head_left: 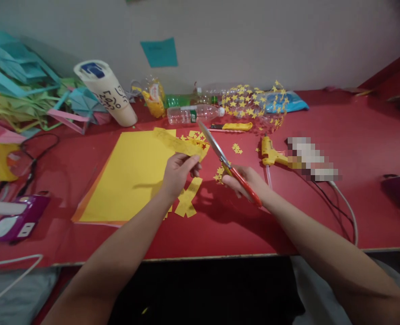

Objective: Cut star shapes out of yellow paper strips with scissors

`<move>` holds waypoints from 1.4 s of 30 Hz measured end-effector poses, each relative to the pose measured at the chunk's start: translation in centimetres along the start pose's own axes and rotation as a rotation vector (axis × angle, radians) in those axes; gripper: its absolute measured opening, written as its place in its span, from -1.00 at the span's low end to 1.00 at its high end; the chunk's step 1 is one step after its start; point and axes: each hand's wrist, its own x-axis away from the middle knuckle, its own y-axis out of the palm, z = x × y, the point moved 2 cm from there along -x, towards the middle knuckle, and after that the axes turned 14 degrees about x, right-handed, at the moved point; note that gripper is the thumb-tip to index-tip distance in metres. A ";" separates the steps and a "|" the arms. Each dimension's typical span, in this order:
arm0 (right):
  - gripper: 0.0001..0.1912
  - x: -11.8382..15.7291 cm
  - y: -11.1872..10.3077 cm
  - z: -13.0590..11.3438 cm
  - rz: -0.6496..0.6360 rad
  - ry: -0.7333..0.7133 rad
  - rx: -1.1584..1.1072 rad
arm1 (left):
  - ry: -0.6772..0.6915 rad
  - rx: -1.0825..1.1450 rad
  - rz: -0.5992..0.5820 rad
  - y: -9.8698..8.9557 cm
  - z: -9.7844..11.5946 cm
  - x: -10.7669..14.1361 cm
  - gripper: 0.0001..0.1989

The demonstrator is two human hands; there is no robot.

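Note:
My left hand [181,174] pinches a strip of yellow paper [177,143], held above the table. Red-handled scissors [236,174] are gripped in my right hand [245,180], their blades pointing up and away, apart from the strip. Below my hands lie yellow paper offcuts [188,198] and small cut-out yellow stars [219,174]. More stars [236,148] rest a little farther back. A stack of yellow paper sheets [118,180] lies to the left, with orange and pink edges showing underneath.
Along the back stand a white cylinder [110,95], a clear plastic bottle [186,115] and a star-covered clear bottle [242,101]. A yellow box cutter [235,127] lies before them. At right are a yellow glue gun [270,155] and cables; another glue gun [0,160] and purple power strip [19,219] lie left.

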 end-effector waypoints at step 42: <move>-0.55 0.7 0.6 -0.3 -0.256 0.032 -0.065 | 0.209 0.023 0.072 -1.3 1.1 -0.5 -0.89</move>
